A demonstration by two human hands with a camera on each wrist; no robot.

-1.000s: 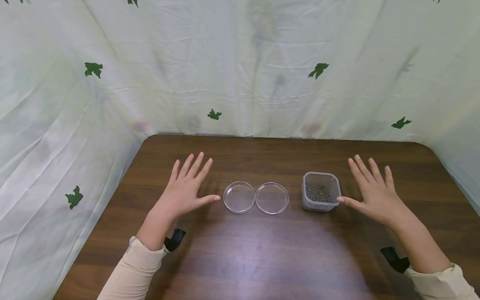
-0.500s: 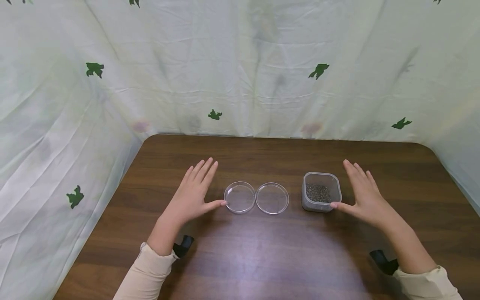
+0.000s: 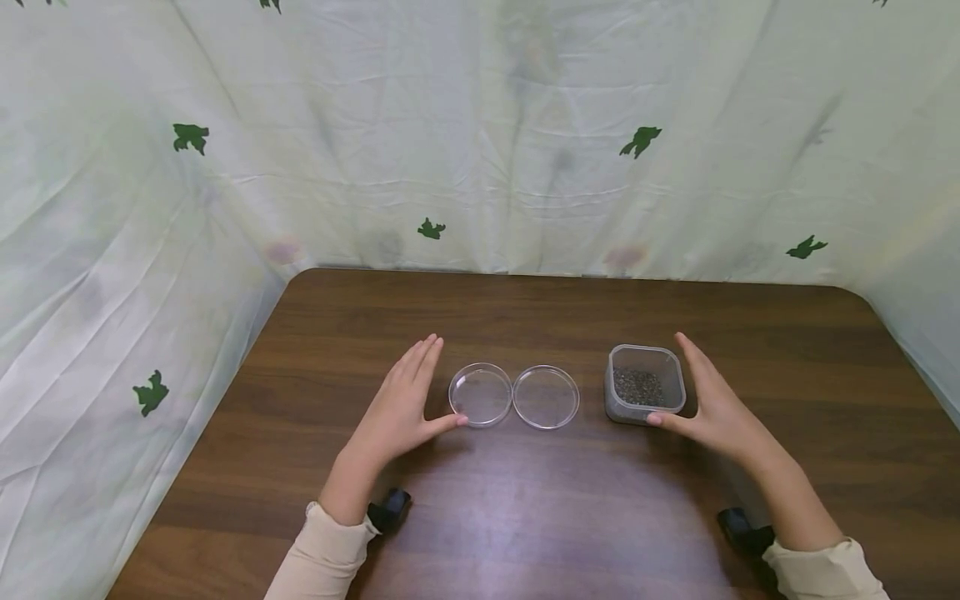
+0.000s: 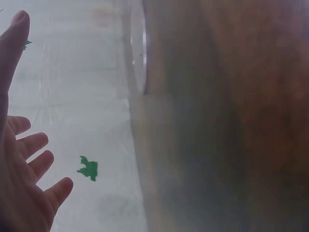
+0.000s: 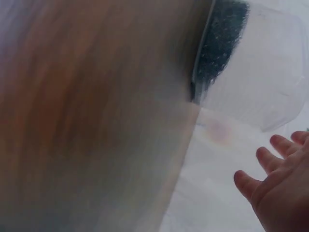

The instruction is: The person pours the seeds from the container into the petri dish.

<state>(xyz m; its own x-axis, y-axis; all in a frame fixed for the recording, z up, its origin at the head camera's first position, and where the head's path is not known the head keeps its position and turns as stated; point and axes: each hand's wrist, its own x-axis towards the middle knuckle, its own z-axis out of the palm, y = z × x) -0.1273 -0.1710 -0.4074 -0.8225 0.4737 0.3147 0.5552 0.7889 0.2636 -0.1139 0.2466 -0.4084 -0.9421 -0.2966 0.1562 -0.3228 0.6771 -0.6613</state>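
Two round clear dishes, a left dish and a right dish, lie side by side with their rims meeting or nearly so. My left hand is beside the left dish, fingers straight and thumb spread, holding nothing. Its thumb tip overlaps that dish's near rim in the head view; contact cannot be told. Right of the dishes stands a clear plastic tub containing dark grains. Around its right side my right hand is spread with nothing in it. The right wrist view shows the tub apart from the visible fingertips.
The dishes and tub stand on a brown wooden table. Behind it and at the sides hangs a pale curtain with green leaf-like shapes. A dark strap and camera sit at the left wrist, and another camera at the right.
Both hands have moved inward and nearer the table's front, the left closer to the left dish and the right closer to the tub. Their fingers have drawn together. Dishes and tub stay put.
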